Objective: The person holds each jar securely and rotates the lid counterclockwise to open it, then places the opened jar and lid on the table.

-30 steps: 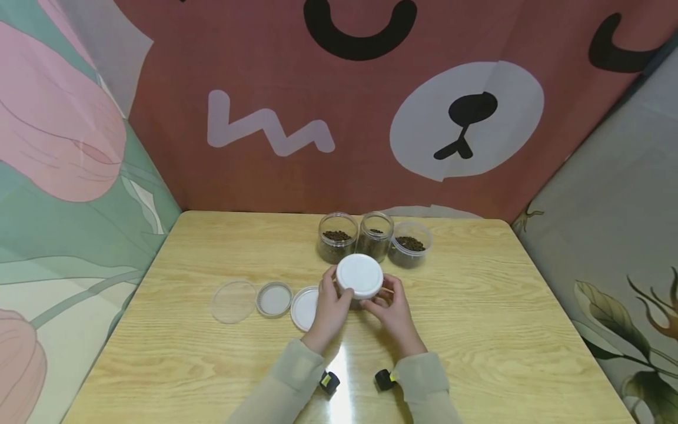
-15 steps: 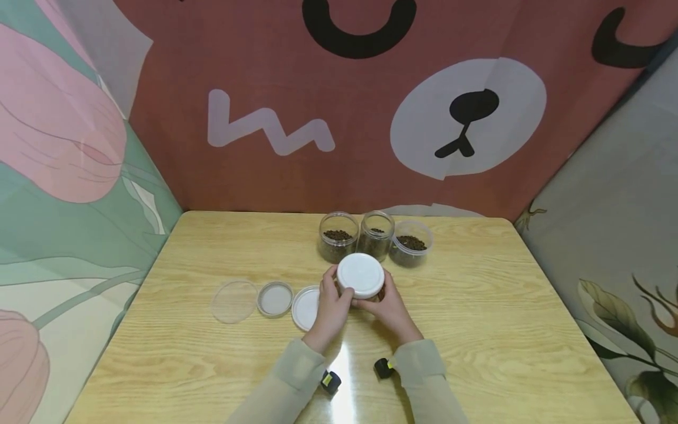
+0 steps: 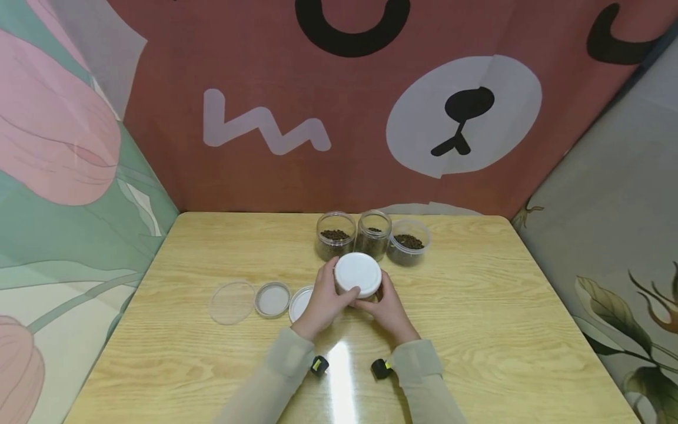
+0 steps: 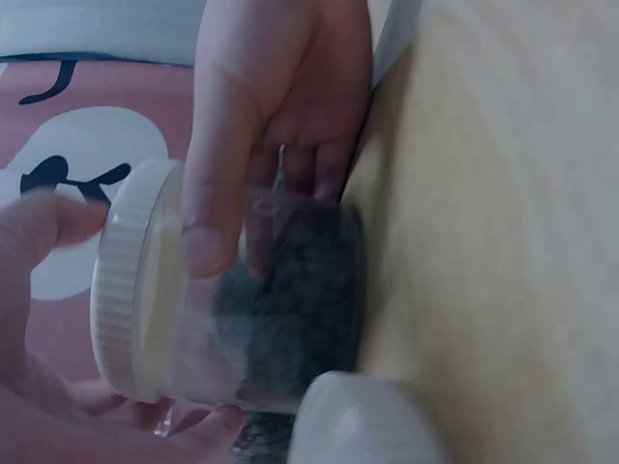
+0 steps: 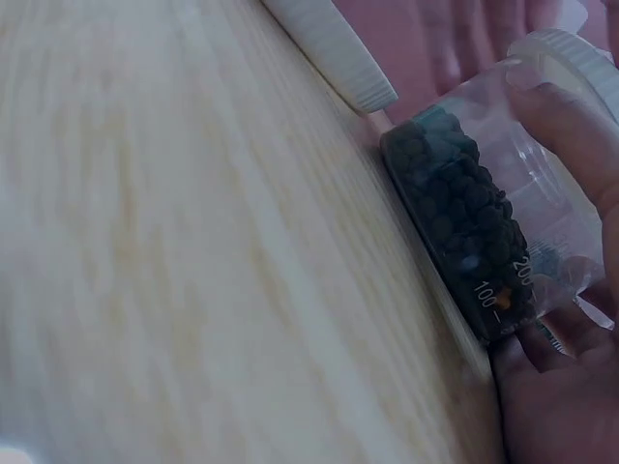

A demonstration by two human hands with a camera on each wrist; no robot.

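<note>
A clear jar (image 4: 280,309), partly filled with dark pellets, stands on the wooden table with a white ribbed lid (image 3: 358,274) on its top. My left hand (image 3: 322,300) grips the lid's rim, its thumb on the near side. On the other side my right hand (image 3: 389,309) holds the jar's body, thumb in front and fingers behind. Measuring marks show on the clear wall in the right wrist view. In the head view the lid and hands hide most of the jar.
Behind the hands stand three lidless clear containers of brown pellets: a wide jar (image 3: 335,238), a narrower jar (image 3: 373,235) and a low tub (image 3: 409,244). To the left lie a clear disc (image 3: 232,302), a grey-rimmed lid (image 3: 272,300) and a white lid (image 3: 299,303), partly behind my left hand.
My right fingers have drawn in round the jar since a second ago. My left hand has shifted round the lid's rim, its wrist swinging left over more of the white lid on the table.
</note>
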